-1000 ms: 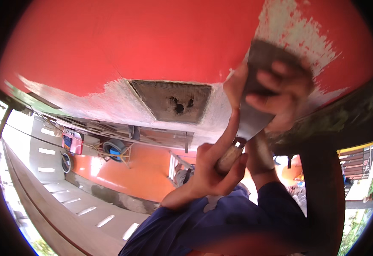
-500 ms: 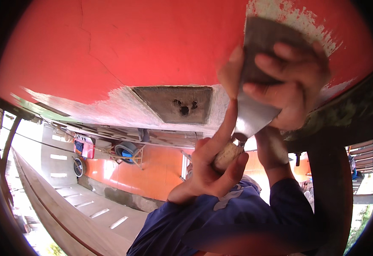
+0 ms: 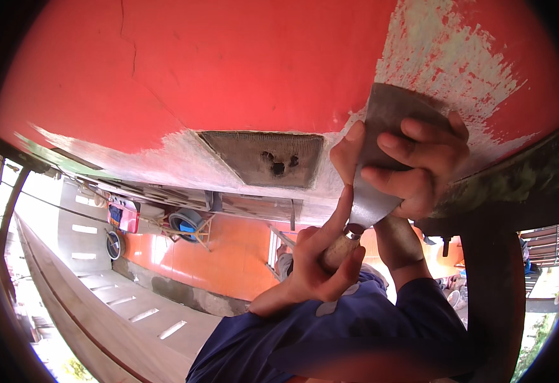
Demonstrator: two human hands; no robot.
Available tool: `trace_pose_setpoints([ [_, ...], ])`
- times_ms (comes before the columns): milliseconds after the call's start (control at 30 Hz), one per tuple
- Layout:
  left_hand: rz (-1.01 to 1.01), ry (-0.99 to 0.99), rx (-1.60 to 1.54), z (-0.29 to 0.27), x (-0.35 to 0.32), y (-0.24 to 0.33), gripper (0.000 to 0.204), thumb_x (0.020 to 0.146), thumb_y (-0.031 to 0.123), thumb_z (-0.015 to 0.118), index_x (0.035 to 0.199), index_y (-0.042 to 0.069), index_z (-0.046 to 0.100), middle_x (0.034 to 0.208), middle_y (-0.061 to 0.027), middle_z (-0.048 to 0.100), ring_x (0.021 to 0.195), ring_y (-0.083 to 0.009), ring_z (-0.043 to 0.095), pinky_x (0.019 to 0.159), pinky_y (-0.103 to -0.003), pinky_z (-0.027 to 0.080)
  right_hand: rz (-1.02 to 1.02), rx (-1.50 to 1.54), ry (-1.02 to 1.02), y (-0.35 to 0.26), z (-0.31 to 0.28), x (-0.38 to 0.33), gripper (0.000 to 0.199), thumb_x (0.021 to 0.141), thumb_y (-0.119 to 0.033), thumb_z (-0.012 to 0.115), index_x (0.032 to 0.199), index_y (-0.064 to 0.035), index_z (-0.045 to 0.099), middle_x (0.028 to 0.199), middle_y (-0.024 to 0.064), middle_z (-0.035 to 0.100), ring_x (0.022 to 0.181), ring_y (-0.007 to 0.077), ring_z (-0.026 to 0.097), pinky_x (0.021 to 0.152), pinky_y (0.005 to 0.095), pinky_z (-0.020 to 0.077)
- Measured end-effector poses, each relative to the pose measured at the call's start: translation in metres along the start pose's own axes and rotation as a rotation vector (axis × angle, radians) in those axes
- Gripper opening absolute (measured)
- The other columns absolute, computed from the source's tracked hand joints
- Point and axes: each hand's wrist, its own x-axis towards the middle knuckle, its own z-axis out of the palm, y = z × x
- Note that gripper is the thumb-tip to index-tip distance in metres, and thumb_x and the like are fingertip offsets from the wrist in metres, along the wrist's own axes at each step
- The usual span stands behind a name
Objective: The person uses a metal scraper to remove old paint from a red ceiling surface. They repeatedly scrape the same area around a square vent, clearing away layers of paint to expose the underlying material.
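Note:
A broad metal putty knife [image 3: 376, 159] rests with its wide edge against the red painted surface [image 3: 228, 70]. My left hand [image 3: 311, 258] is wrapped around its pale handle [image 3: 342, 247], the index finger stretched toward the blade's left edge. Gripping the blade from the right side, my right hand [image 3: 420, 159] has its fingers curled over the flat face. Directly beyond the blade edge lies a rough pale patch [image 3: 449, 70] where the red coat is gone. Left of the blade is a dark mesh-covered opening [image 3: 267, 156] with torn holes, bordered by whitish bare surface.
A dark beam [image 3: 497, 198] and post [image 3: 493, 287] stand close on the right. Below are an orange surface [image 3: 228, 255], a grey tub [image 3: 187, 225] on a wooden stand, and a pink container [image 3: 125, 214]. A pale wall [image 3: 132, 306] with slots runs at lower left.
Both hands have drawn the putty knife down toward me along the surface. More of the pale patch shows above the blade.

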Motion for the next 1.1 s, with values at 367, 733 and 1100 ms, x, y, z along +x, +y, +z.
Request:
trace_pose_setpoints([
  [367,0.028,0.011,-0.047,0.001,0.010,0.010,0.071,0.080,0.001,0.056,0.143,-0.013,0.027,0.070,-0.0048,0.063,0.061,-0.0040,0.054,0.061,-0.018,0.044,-0.047,-0.070,0.012,0.001,0.002,0.023,0.034,0.059,-0.017,0.084,0.070,-0.0279,0.054,0.094,-0.0072,0.061,0.097,0.0169,0.058,0.098,0.0448,0.0381],
  [733,0.072,-0.028,0.020,-0.002,0.020,0.023,0.075,0.079,0.003,0.054,0.145,-0.012,0.021,0.073,-0.0038,0.060,0.063,-0.0036,0.051,0.059,-0.018,0.039,-0.043,-0.004,-0.021,0.013,0.001,0.042,0.028,0.062,-0.024,0.082,0.073,-0.0274,0.057,0.097,-0.0081,0.060,0.102,0.0172,0.056,0.100,0.0447,0.0385],
  [1100,-0.112,0.049,0.059,0.010,-0.020,-0.013,0.074,0.081,0.006,0.056,0.145,-0.012,0.023,0.063,-0.0019,0.055,0.057,-0.0052,0.050,0.054,-0.020,0.038,0.121,0.038,0.215,-0.007,0.017,-0.023,0.046,0.059,-0.007,0.083,0.071,-0.0277,0.044,0.084,-0.0116,0.055,0.088,0.0124,0.061,0.097,0.0459,0.0381],
])
